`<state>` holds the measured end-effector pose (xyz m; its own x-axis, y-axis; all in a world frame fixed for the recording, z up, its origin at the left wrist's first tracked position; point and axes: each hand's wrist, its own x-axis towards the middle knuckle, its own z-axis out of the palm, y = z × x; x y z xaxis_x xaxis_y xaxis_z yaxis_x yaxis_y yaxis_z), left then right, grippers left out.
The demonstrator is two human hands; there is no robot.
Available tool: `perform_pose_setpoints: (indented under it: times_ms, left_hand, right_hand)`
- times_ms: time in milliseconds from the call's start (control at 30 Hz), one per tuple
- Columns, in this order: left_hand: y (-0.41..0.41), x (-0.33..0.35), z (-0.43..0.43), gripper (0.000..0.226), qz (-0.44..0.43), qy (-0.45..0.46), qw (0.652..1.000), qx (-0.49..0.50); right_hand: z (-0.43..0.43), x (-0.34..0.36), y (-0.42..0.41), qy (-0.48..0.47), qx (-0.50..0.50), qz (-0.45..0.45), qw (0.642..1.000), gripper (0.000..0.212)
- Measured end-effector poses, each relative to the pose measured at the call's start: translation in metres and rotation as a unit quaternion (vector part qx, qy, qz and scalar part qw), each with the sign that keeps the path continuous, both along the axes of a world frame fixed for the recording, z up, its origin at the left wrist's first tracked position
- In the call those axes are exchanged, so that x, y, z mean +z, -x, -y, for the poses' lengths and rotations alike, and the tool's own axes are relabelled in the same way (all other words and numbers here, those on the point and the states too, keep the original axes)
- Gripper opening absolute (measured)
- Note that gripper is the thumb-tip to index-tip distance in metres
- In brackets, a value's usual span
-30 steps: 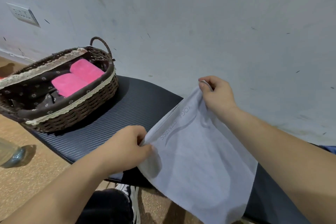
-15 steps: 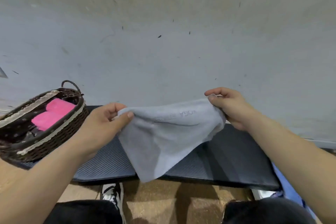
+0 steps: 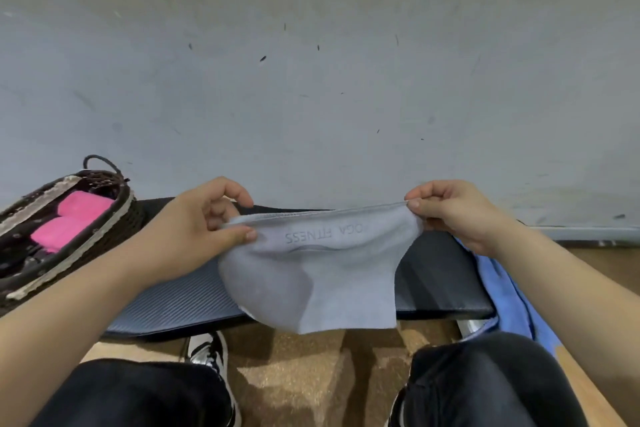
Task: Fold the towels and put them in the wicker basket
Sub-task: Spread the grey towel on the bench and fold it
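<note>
We see a pale grey towel (image 3: pixel 322 281) held up in the air between two hands, above the dark padded surface (image 3: pixel 180 302). The left hand (image 3: pixel 194 229) pinches its upper left corner between thumb and forefinger. The right hand (image 3: pixel 457 215) pinches the upper right corner the same way, with the other fingers curled. The cloth looks soft and thin. It has a stitched hem along the top edge and pressed-in lettering that reads upside down, ending in "FITNESS". It sags in a shallow curve between the hands, and its lower edge hangs in front of the surface's front edge. The surface is matt black with fine ribs on its left part, and smoother on the right. On its left end stands the wicker basket (image 3: pixel 133 215), oval and dark brown, woven, with a loop handle, a cream lace trim on the rim and a dark liner dotted with small pale flowers. Inside it two bright pink folded towels (image 3: pixel 74 218) lie side by side, touching. A blue cloth (image 3: pixel 509 291) lies crumpled at the right end of the surface. Behind everything is a scuffed grey wall (image 3: pixel 311 80).
</note>
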<state>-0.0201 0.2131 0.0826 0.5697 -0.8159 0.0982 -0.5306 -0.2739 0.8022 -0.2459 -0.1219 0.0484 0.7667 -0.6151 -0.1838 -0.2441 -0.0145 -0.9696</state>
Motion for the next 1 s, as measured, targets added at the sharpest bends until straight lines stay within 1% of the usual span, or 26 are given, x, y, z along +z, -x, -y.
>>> perform_pose_setpoints:
  times_ms: [33,133,267,333,400,533,633,700,800,867,933,1000]
  left_hand:
    - [0.002,-0.005,-0.001,0.031,-0.005,-0.009,1.0,-0.007]
    - [0.005,-0.02,0.0,0.025,0.022,-0.041,0.999,-0.012]
    - [0.004,-0.03,0.003,0.024,0.012,-0.036,0.999,-0.026]
    - [0.0,-0.032,0.004,0.022,-0.002,-0.053,0.998,-0.04]
    - [-0.006,-0.033,0.004,0.022,-0.015,-0.065,0.997,-0.042]
    - [-0.016,-0.035,0.001,0.028,-0.016,-0.073,0.997,-0.026]
    - [-0.022,-0.036,0.0,0.044,-0.012,-0.077,0.997,-0.022]
    - [-0.025,-0.038,0.001,0.05,-0.009,-0.09,0.995,-0.029]
    - [-0.033,-0.042,0.003,0.051,-0.006,-0.081,0.996,-0.045]
    - [-0.036,-0.038,0.008,0.049,0.003,-0.08,0.995,-0.054]
    - [-0.044,-0.035,0.02,0.044,0.013,-0.097,0.994,-0.048]
    - [-0.058,-0.039,0.04,0.028,0.057,-0.152,0.986,-0.035]
  right_hand:
    - [-0.001,-0.006,0.003,0.009,0.003,-0.015,1.0,0.009]
    - [-0.003,-0.022,0.008,0.069,0.006,-0.074,0.995,0.007]
    - [-0.004,-0.031,0.005,0.065,-0.008,-0.094,0.993,0.01]
    - [-0.001,-0.028,0.003,0.068,0.002,-0.111,0.991,0.008]
    - [0.003,-0.022,0.004,0.046,0.023,-0.123,0.991,0.007]
    - [0.003,-0.018,0.01,-0.017,0.052,-0.113,0.992,0.006]
    - [-0.005,-0.025,0.015,-0.03,0.045,-0.105,0.993,0.014]
    - [-0.008,-0.031,0.019,-0.011,0.046,-0.116,0.992,0.018]
    - [-0.008,-0.032,0.027,0.056,0.038,-0.154,0.986,0.013]
    - [-0.006,-0.03,0.026,0.084,0.02,-0.148,0.985,0.014]
    - [-0.002,-0.028,0.015,0.119,-0.014,-0.128,0.984,0.018]
    - [0.005,-0.033,-0.007,0.128,-0.056,-0.118,0.983,0.018]
